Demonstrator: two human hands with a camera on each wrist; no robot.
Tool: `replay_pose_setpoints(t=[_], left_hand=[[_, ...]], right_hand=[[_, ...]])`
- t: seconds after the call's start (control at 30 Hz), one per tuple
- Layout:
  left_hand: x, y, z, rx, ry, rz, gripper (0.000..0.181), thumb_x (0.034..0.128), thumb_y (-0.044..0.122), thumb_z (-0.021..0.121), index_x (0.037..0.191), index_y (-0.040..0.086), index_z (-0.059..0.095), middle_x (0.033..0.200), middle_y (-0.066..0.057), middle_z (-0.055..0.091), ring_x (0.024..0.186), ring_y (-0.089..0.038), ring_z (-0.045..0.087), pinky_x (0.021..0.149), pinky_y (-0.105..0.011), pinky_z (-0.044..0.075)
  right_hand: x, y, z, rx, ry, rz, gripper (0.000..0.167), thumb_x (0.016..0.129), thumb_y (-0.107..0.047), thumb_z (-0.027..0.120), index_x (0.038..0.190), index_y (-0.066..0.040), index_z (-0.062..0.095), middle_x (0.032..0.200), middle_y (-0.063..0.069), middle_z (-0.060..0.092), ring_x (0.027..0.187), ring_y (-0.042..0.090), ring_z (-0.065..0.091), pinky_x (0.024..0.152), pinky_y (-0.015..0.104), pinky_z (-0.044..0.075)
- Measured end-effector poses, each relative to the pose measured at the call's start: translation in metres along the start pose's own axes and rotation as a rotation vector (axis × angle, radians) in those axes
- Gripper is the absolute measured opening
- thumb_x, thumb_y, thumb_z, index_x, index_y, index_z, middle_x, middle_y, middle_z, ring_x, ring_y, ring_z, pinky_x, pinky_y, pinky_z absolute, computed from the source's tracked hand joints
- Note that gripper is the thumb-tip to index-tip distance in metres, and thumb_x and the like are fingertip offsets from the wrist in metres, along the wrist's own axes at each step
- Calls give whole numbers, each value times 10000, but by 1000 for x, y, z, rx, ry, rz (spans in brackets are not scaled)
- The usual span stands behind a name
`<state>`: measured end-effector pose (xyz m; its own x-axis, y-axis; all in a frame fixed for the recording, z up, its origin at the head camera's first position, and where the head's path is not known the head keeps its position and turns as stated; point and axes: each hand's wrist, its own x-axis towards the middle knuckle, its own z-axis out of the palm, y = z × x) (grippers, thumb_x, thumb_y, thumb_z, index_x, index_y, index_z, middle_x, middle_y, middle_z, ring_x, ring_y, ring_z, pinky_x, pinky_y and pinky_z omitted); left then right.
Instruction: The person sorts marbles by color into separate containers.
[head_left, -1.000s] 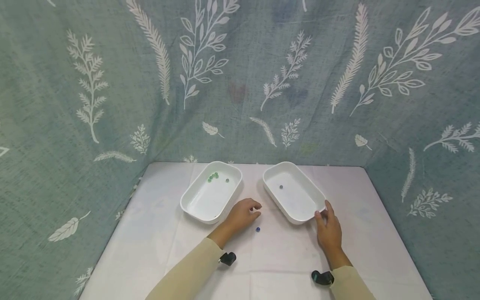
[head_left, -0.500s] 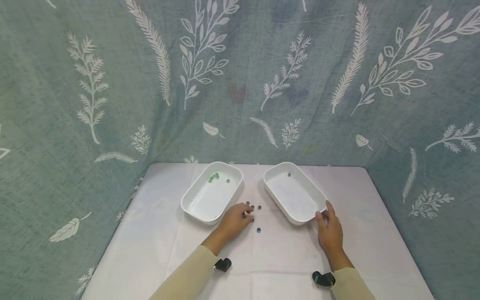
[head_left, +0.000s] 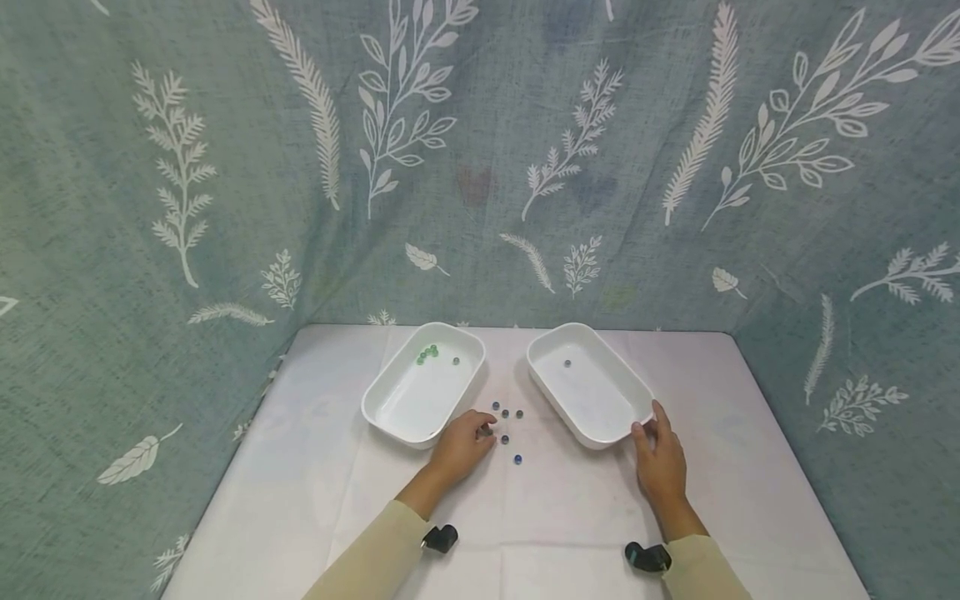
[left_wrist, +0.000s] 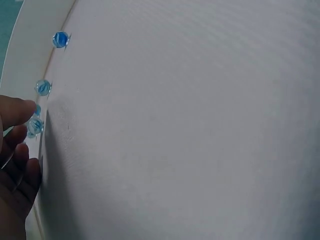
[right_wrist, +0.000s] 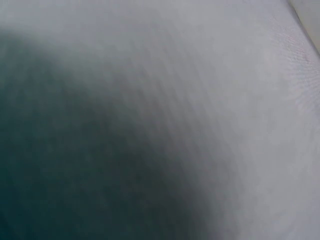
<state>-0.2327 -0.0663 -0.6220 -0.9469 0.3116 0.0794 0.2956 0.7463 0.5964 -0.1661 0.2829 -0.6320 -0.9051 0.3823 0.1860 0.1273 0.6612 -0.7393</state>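
Observation:
My left hand (head_left: 461,443) is low over the table beside the left white tray (head_left: 375,414), its fingers curled. A glass marble (head_left: 485,431) shows between its thumb and fingers; the left wrist view has a blue-streaked marble (left_wrist: 36,125) close by the fingertips. Several more marbles lie on the cloth just right of this hand, among them a dark marble (head_left: 505,440) and a deep blue marble (head_left: 518,459). My right hand (head_left: 662,458) grips the near right corner of the right white tray (head_left: 551,400) with thumb and fingers. One greyish marble (head_left: 567,363) is inside that tray.
Several green marbles (head_left: 423,357) and one greyish marble (head_left: 456,361) sit in the left tray. A white cloth (head_left: 570,533) covers the table. Patterned green-blue fabric (head_left: 480,167) hangs behind and at both sides. The right wrist view shows mostly blurred cloth.
My left hand has drawn back towards me and to the left, uncovering several marbles on the cloth. The marble in the right tray has rolled away and partly back. My right hand stays put.

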Motion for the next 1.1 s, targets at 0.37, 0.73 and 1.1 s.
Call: replay_pose_setpoints(t=[0.37, 0.73, 1.1], left_hand=[[-2, -1, 2, 39, 3, -24, 279, 888, 242, 720, 1154, 182, 665, 972, 114, 589, 843, -38, 534, 758, -241, 507], [-3, -2, 5, 64, 0, -18, 226, 898, 250, 708, 1108, 171, 682, 1007, 96, 622, 917, -56, 588, 809, -258, 519], [-5, -3, 8, 26, 2, -25, 214, 903, 265, 701, 1106, 200, 690, 985, 122, 611, 861, -34, 555, 772, -247, 513]], right_hand=[[0, 0, 0, -4, -3, 6, 656, 1013, -455, 463, 1543, -134, 250, 1350, 227, 527, 1203, 440, 465, 984, 606, 333], [-1, -1, 0, -9, -1, 6, 661, 1013, -458, 465, 1544, -133, 245, 1351, 233, 522, 1222, 446, 455, 999, 610, 325], [0, 3, 1, -4, 14, -17, 660, 1007, -465, 473, 1541, -144, 260, 1337, 229, 539, 1198, 447, 476, 971, 608, 347]])
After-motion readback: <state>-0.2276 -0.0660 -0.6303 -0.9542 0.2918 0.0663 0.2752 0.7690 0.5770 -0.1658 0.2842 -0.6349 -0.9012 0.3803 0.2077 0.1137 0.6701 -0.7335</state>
